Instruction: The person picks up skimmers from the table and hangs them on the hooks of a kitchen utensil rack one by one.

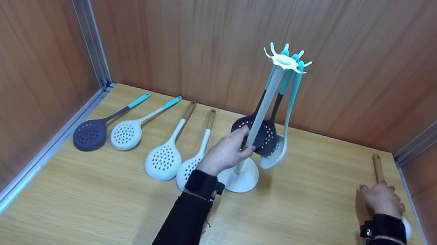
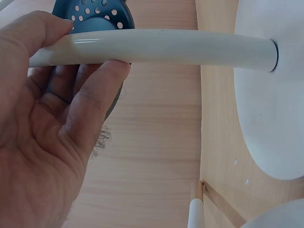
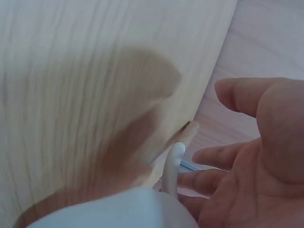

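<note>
My left hand [image 1: 225,154] grips the white pole [image 1: 269,100] of a utensil stand with a round base [image 1: 245,184] and a hooked top. The left wrist view shows thumb and fingers around the pole [image 2: 166,46]. Dark skimmers [image 1: 269,142] with turquoise handles and a white utensil with holes [image 1: 277,154] hang from the hooks. Far right, my right hand [image 1: 382,198] is over a white utensil with a wooden handle [image 1: 378,167]. The right wrist view shows extended fingers beside its white neck [image 3: 172,168]; its white head [image 3: 114,213] is partly cut off.
Left of the stand lie a dark skimmer [image 1: 90,135] and a white skimmer [image 1: 126,135], both turquoise-handled, then two wooden-handled white skimmers [image 1: 163,162]. Wood-panel walls [image 1: 199,26] enclose the table [image 1: 292,241] at the back and sides.
</note>
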Tool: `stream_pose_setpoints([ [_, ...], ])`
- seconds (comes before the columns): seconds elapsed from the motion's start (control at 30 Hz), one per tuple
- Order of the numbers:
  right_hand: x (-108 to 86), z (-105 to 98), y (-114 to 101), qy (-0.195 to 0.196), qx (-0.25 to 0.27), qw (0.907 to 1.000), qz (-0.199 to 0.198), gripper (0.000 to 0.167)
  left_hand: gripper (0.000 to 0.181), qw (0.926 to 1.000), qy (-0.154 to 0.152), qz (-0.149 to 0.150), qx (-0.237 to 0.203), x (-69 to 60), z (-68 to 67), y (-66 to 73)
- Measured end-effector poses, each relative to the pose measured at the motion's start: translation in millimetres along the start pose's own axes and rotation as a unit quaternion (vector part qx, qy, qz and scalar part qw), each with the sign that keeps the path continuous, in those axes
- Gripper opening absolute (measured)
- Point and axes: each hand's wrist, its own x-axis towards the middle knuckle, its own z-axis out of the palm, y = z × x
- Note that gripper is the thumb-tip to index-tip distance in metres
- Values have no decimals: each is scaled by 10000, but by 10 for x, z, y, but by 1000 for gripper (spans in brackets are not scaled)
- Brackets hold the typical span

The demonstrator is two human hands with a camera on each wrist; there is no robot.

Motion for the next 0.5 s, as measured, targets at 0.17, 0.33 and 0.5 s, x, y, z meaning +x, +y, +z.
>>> stream_pose_setpoints([
  [0.17, 66, 32, 43, 51, -43, 9998, 160, 95, 18, 10000, -10, -54, 14, 8, 1, -9],
  [0.33, 140, 58, 86, 121, -23, 9995, 299, 91, 18, 10000, -21, -78, -50, 15, 2, -9],
  [0.5, 139, 52, 95, -10, 53, 9995, 313, 90, 19, 10000, 2, -41, -55, 14, 3, -7],
])
